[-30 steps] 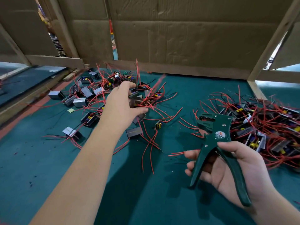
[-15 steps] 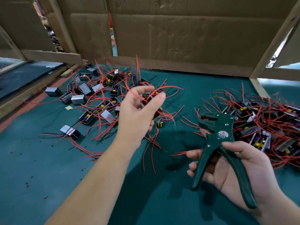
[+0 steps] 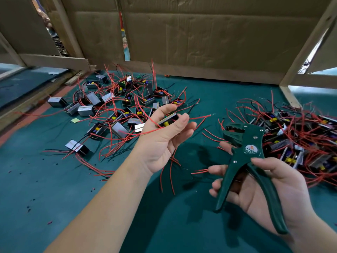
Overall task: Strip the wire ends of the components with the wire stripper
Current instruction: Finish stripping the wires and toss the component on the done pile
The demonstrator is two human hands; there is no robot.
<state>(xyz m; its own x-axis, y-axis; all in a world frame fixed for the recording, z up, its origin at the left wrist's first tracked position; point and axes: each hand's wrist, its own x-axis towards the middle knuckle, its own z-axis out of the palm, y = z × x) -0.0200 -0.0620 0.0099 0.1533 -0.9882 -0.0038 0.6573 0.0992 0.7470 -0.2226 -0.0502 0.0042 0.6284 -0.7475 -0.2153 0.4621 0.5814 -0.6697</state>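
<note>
Above the green surface (image 3: pixel 54 189), the left hand (image 3: pixel 162 143) now pinches a component (image 3: pixel 166 120) lifted from the pile (image 3: pixel 116 106), its red wire (image 3: pixel 200 117) pointing, seemingly unstripped, toward the wire stripper (image 3: pixel 246 152) gripped in the right hand (image 3: pixel 273 189), ready for insertion.

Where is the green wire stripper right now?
In the head view, the wire stripper is lower right, gripped by the right hand above the green table, just in front of the right-hand pile of red-wired components.
</note>
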